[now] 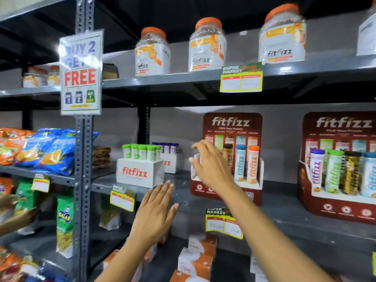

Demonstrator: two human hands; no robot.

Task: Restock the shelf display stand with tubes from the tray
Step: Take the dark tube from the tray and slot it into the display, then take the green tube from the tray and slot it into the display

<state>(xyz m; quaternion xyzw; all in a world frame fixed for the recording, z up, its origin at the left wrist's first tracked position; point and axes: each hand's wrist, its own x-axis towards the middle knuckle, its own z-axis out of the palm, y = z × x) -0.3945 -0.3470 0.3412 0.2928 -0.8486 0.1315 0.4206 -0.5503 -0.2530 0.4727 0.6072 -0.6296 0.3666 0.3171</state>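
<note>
At the far left of the frame, snack bags (48, 151) are seen stacked on a grey metal shelf, and a "Buy 2 Get 1 Free" sign (81, 73) is fixed to the upright post.

Left of centre, on the middle shelf (183, 192), a white tray (140, 173) marked "fitfizz" is seen, holding a cluster of green-capped tubes (141, 152) standing upright. Just behind it, a second white tray with purple-capped tubes (167, 147) is partly hidden.

Below the tray, at lower centre, the left hand (156, 210) is held flat and open, fingers together and pointing up towards the tray; nothing is gripped and the tray is not touched.

Right of centre, the right hand (211, 165) is raised in front of the left slots of a dark red display stand (230, 180). Its fingers are loosely curled and spread, and nothing can be seen gripped in it. Whether it touches the stand cannot be told because of blur. In the stand, a gold tube, a blue-capped tube and an orange-capped tube (253, 163) are seen upright in the right-hand slots; the left slots are covered by the hand.

At the far right, a second stand (335, 180) is seen, filled with tubes.

The step in hand is judged to be the checking of the stand's left slots, with no tube carried. The next move is judged to call for a tube to be taken from the tray and lowered upright into a free slot.
</note>
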